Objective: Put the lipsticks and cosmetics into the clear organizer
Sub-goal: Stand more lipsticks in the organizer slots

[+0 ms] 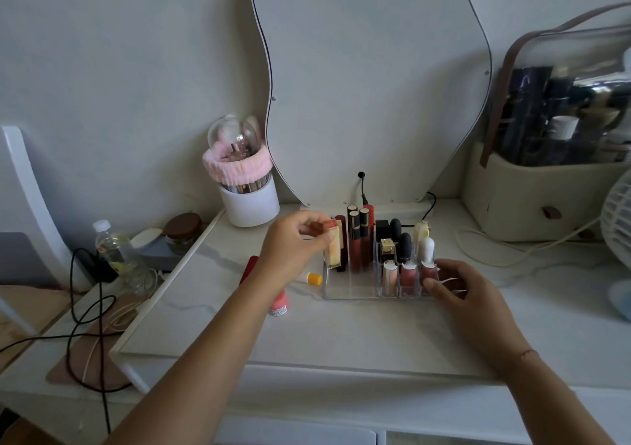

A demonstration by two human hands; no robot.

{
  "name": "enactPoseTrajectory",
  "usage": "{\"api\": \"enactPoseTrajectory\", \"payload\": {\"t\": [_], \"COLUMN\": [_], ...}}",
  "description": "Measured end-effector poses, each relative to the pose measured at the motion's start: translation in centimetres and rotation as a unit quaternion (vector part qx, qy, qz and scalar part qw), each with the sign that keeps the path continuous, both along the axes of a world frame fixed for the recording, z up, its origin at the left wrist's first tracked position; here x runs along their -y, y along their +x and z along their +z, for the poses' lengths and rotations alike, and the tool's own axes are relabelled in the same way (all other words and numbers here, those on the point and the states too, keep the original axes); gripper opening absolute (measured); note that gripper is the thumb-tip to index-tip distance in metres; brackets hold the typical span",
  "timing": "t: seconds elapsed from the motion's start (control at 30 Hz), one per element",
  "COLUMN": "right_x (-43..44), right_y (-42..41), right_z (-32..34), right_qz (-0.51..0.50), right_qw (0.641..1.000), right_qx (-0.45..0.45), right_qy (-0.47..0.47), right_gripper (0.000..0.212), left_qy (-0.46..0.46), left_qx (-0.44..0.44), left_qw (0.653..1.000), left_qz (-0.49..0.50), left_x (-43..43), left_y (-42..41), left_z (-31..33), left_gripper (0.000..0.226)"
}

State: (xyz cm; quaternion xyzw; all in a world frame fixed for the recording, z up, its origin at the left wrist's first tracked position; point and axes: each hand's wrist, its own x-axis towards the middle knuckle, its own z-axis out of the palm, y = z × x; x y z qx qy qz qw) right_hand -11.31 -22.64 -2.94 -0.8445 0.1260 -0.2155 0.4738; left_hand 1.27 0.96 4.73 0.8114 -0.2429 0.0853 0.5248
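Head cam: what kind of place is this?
Likely a home dressing table: a wavy-edged mirror against the wall, a clear acrylic organizer holding lipsticks, and a white brush holder with a clear dome lid.

no readable text, label on pink bottle point(279, 304) too blurred

1. Clear acrylic organizer point(351, 292), rectangular with divided compartments, standing on the white marbled tabletop; front left compartment empty.
2. Pale yellow rectangular cosmetic stick with a red top point(334, 245), upright, at the organizer's left rear corner.
3. Three tall dark-capped red lip gloss tubes point(359, 240), upright in the rear row.
4. Three short pink lip gloss tubes point(408, 275), upright in the front right compartments.
5. Pink round-bottomed bottle point(279, 304) and small white tube with a yellow cap point(310, 278), lying on the tabletop left of the organizer.
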Motion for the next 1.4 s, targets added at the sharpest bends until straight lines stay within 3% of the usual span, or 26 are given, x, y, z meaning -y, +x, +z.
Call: {"api": "enactPoseTrajectory", "payload": {"t": [0.53, 0.77, 1.03, 1.4], "right_x": [0.0, 0.0, 0.0, 0.0], "right_y": [0.1, 0.1, 0.1, 0.1], "right_z": [0.0, 0.0, 0.1, 0.0], "right_qz": [-0.001, -0.001, -0.003, 0.000], "right_qw": [1.000, 1.000, 1.000, 1.000], "right_qx": [0.003, 0.001, 0.001, -0.004], "right_qy": [-0.009, -0.006, 0.002, -0.005], "right_gripper": [0.039, 0.039, 0.040, 0.042], "left_qy": [0.064, 0.069, 0.132, 0.121], "left_qx": [-0.021, 0.083, 0.128, 0.105], "left_qw": [0.997, 0.991, 0.980, 0.986], "left_qz": [0.040, 0.078, 0.076, 0.045], "left_x": [-0.2, 1.4, 2.9, 2.8], "left_y": [1.1, 0.9, 1.6, 2.3], "left_z": [-2.0, -1.2, -0.7, 0.4], "left_gripper": [0.026, 0.025, 0.025, 0.016]}}
